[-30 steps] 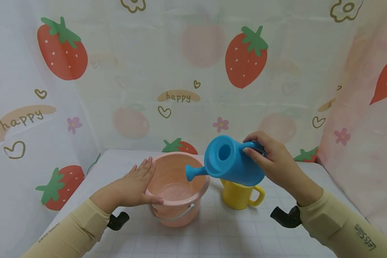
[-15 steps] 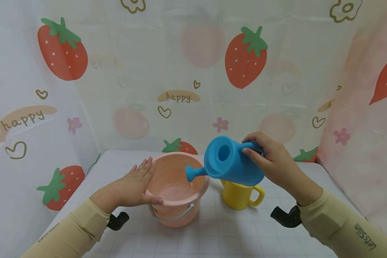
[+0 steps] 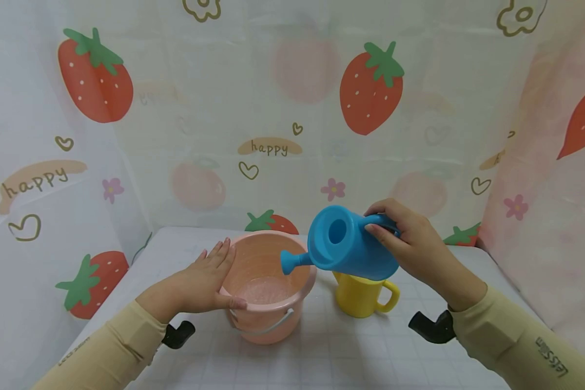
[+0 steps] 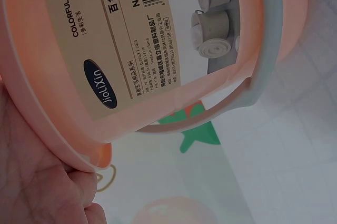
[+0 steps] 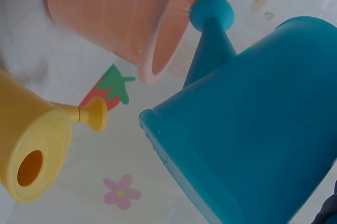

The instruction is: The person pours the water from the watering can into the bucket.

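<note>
With the right hand gripping the blue can tilted over the bucket mid-table, its spout barely past the rim, water could spill outside, though the flat-fingered left hand steadies the bucket.

The bucket stands on the table, left of the second watering can. A held watering can hangs above that one, spout over the bucket's rim.

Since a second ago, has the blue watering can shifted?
No. The blue watering can in the right hand keeps its spout over the pink bucket rim, above the yellow can.
</note>
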Tool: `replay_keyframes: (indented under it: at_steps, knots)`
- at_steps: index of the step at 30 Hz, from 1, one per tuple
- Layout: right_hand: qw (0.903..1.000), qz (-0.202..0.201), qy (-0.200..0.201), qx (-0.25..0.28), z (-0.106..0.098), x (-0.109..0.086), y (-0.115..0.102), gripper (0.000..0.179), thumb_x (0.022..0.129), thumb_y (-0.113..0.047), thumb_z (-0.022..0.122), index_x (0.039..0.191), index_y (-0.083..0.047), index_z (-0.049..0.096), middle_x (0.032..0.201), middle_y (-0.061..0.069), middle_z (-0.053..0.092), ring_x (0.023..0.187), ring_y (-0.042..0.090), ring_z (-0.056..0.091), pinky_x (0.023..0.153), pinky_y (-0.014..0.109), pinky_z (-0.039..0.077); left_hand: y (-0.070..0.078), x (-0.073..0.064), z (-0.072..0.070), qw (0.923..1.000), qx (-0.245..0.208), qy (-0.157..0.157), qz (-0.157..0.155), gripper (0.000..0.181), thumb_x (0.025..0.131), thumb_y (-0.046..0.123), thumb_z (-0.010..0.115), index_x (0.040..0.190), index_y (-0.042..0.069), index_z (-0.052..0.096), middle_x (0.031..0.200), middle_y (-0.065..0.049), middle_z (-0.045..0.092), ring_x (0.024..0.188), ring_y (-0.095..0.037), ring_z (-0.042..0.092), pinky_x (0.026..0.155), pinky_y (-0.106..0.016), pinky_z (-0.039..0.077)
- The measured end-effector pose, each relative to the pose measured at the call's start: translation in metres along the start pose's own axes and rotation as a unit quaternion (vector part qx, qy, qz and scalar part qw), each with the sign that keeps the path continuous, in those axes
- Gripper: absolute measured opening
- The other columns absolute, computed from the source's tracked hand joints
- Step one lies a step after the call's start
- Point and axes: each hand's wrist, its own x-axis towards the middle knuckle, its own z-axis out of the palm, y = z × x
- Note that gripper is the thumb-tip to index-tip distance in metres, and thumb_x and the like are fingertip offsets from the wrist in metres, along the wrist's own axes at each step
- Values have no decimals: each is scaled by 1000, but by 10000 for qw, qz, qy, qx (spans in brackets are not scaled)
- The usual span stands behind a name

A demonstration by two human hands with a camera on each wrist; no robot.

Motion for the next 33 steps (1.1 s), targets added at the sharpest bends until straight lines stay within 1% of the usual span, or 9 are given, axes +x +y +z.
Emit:
replay_keyframes:
  at_steps: [7, 16, 33]
  knots:
    - [10000, 25, -30, -24, 2, 0, -1, 27, 92, -29, 54, 114, -12, 52, 112, 11, 59, 103, 36, 56, 82, 59, 44, 0, -1, 0, 10000, -17, 55, 47, 120, 69, 80, 45, 143, -8, 10, 149, -25, 3, 138, -38, 2, 108, -55, 9]
    - [10000, 26, -38, -43, 2, 0, -1, 28, 92, -29, 54, 114, -12, 52, 112, 12, 60, 103, 37, 56, 81, 59, 44, 2, -2, -1, 9999, -68, 59, 51, 121, 68, 81, 43, 143, -9, 10, 149, -26, 3, 137, -39, 2, 108, -55, 9]
    - [9998, -126, 5, -145, 1, 1, -1, 26, 92, -26, 55, 114, -12, 52, 110, 11, 60, 101, 35, 57, 81, 58, 44, -1, 1, 2, 9999, -15, 105, 78, 120, 69, 81, 43, 143, -8, 11, 149, -26, 3, 137, -39, 3, 108, -55, 9]
